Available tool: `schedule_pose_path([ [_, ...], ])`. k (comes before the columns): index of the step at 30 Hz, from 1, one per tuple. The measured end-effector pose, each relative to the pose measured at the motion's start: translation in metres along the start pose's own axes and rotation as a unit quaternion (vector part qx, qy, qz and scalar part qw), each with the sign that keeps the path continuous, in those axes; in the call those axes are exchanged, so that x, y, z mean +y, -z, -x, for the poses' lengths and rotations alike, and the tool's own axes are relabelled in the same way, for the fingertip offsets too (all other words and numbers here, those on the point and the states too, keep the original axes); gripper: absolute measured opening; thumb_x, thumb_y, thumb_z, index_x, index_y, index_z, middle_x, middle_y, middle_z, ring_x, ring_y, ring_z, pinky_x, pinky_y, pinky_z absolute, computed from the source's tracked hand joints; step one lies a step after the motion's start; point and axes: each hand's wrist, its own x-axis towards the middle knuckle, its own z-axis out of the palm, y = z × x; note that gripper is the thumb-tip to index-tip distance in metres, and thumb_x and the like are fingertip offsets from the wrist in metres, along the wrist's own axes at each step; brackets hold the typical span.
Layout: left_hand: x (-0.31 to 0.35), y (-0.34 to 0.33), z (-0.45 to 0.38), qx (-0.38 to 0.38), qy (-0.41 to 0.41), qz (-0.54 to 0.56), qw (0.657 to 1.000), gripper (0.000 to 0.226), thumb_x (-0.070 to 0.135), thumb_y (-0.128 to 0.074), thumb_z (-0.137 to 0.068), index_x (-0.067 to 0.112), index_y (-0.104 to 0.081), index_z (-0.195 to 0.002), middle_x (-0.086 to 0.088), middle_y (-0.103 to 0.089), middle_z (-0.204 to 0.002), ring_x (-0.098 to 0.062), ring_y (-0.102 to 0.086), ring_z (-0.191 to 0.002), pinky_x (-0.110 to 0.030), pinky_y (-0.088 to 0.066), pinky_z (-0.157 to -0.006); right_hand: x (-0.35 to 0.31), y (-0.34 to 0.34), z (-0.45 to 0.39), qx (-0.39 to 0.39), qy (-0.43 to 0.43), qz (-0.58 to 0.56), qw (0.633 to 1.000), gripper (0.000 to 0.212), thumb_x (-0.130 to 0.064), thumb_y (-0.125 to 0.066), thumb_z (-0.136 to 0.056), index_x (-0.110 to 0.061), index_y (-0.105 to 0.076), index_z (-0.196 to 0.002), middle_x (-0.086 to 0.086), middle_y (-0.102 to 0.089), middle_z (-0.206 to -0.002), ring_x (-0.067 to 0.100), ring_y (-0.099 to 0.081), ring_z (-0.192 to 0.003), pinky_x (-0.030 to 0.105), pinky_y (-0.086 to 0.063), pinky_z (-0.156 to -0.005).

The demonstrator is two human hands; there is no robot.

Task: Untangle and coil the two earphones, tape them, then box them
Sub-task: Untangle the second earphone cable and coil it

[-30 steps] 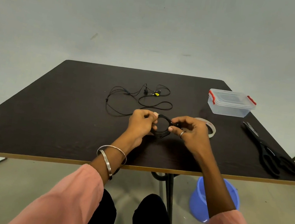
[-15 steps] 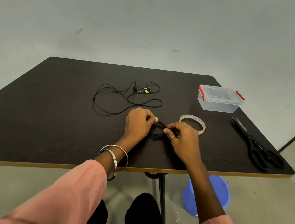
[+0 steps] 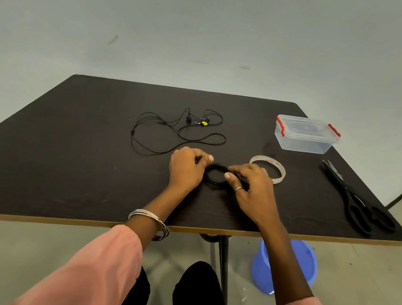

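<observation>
On the dark table point(image 3: 64, 159), our left hand point(image 3: 186, 169) and right hand point(image 3: 254, 190) both pinch the coiled earphone point(image 3: 214, 177); loosening either grip could spring it apart.

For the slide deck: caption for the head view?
Both hands hold a coiled earphone; second earphone lies loose behind.

The right hand point(image 3: 254, 188) hides one side of the coiled earphone point(image 3: 214, 177) and part of the tape roll point(image 3: 268, 167).
</observation>
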Motion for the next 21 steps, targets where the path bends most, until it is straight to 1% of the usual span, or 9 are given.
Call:
schedule_pose_path([
  [3, -0.003, 0.004, 0.000, 0.015, 0.033, 0.063, 0.997, 0.014, 0.023, -0.064, -0.090, 0.015, -0.075, -0.093, 0.004, -0.072, -0.090, -0.006, -0.061, -0.082, -0.026, -0.050, -0.083, -0.001, 0.002, 0.001, 0.061, -0.002, -0.042, 0.997, 0.021, -0.025, -0.058, -0.094, -0.013, -0.071, -0.105, 0.004, -0.065, -0.107, 0.017, -0.051, -0.102, 0.025, -0.036, -0.081],
  [5, -0.008, 0.013, -0.002, 0.044, 0.043, 0.109, 0.992, 0.011, 0.018, -0.064, -0.090, 0.016, -0.074, -0.095, 0.007, -0.070, -0.090, -0.006, -0.063, -0.085, -0.026, -0.053, -0.083, -0.002, 0.004, 0.000, 0.122, 0.000, -0.062, 0.991, 0.019, -0.021, -0.057, -0.095, -0.009, -0.071, -0.097, 0.006, -0.067, -0.098, 0.020, -0.056, -0.096, 0.029, -0.041, -0.079],
  [7, -0.016, 0.026, -0.004, 0.079, 0.012, 0.076, 0.994, 0.014, 0.012, -0.064, -0.089, 0.017, -0.072, -0.098, 0.004, -0.069, -0.093, -0.009, -0.062, -0.086, -0.027, -0.052, -0.084, -0.007, 0.007, -0.006, 0.161, 0.011, -0.061, 0.985, 0.018, -0.020, -0.058, -0.094, -0.008, -0.070, -0.090, 0.006, -0.067, -0.090, 0.021, -0.059, -0.089, 0.032, -0.045, -0.076],
  [9, -0.028, 0.042, -0.011, 0.104, -0.034, -0.037, 0.993, 0.019, 0.013, -0.063, -0.089, 0.018, -0.070, -0.105, 0.000, -0.067, -0.097, -0.016, -0.059, -0.093, -0.029, -0.045, -0.089, -0.016, 0.010, -0.015, 0.163, 0.013, -0.063, 0.984, 0.016, -0.019, -0.060, -0.093, -0.008, -0.071, -0.089, 0.005, -0.067, -0.090, 0.019, -0.057, -0.088, 0.028, -0.044, -0.074],
  [11, -0.038, 0.057, -0.021, 0.084, -0.035, -0.166, 0.982, 0.028, 0.025, -0.062, -0.091, 0.022, -0.066, -0.118, -0.003, -0.061, -0.109, -0.025, -0.048, -0.109, -0.034, -0.036, -0.092, -0.028, 0.010, -0.030, 0.133, 0.013, -0.065, 0.989, 0.014, -0.019, -0.060, -0.093, -0.010, -0.071, -0.092, 0.004, -0.067, -0.094, 0.019, -0.055, -0.092, 0.025, -0.043, -0.075],
  [14, -0.046, 0.075, -0.034, -0.030, 0.000, -0.293, 0.956, 0.041, 0.043, -0.059, -0.090, 0.027, -0.059, -0.128, -0.003, -0.048, -0.126, -0.029, -0.032, -0.121, -0.042, -0.030, -0.097, -0.038, -0.002, -0.062, 0.032, 0.002, -0.012, 0.999, 0.014, -0.019, -0.061, -0.091, -0.016, -0.071, -0.100, 0.003, -0.067, -0.100, 0.024, -0.057, -0.099, 0.041, -0.047, -0.087],
  [16, -0.050, 0.079, -0.038, -0.071, -0.014, -0.319, 0.945, 0.037, 0.045, -0.060, -0.089, 0.030, -0.063, -0.123, 0.000, -0.048, -0.126, -0.027, -0.030, -0.122, -0.041, -0.026, -0.094, -0.045, -0.015, -0.081, -0.041, -0.001, 0.019, 0.999, 0.017, -0.016, -0.061, -0.090, -0.019, -0.070, -0.105, -0.001, -0.068, -0.101, 0.024, -0.059, -0.104, 0.046, -0.046, -0.093],
  [18, -0.052, 0.080, -0.038, -0.057, -0.043, -0.325, 0.943, 0.026, 0.041, -0.063, -0.088, 0.031, -0.070, -0.111, 0.004, -0.055, -0.118, -0.024, -0.032, -0.118, -0.039, -0.023, -0.090, -0.054, -0.028, -0.094, -0.097, -0.003, 0.037, 0.995, 0.023, -0.015, -0.060, -0.090, -0.022, -0.068, -0.111, -0.002, -0.067, -0.109, 0.024, -0.056, -0.112, 0.047, -0.043, -0.099],
  [21, -0.052, 0.079, -0.040, -0.031, -0.062, -0.342, 0.937, 0.015, 0.031, -0.060, -0.091, 0.030, -0.074, -0.097, 0.005, -0.061, -0.104, -0.022, -0.038, -0.113, -0.039, -0.024, -0.087, -0.068, -0.043, -0.106, -0.181, 0.023, 0.134, 0.974, 0.036, -0.023, -0.057, -0.093, -0.027, -0.055, -0.129, 0.005, -0.051, -0.132, 0.030, -0.039, -0.128, 0.050, -0.032, -0.105],
])
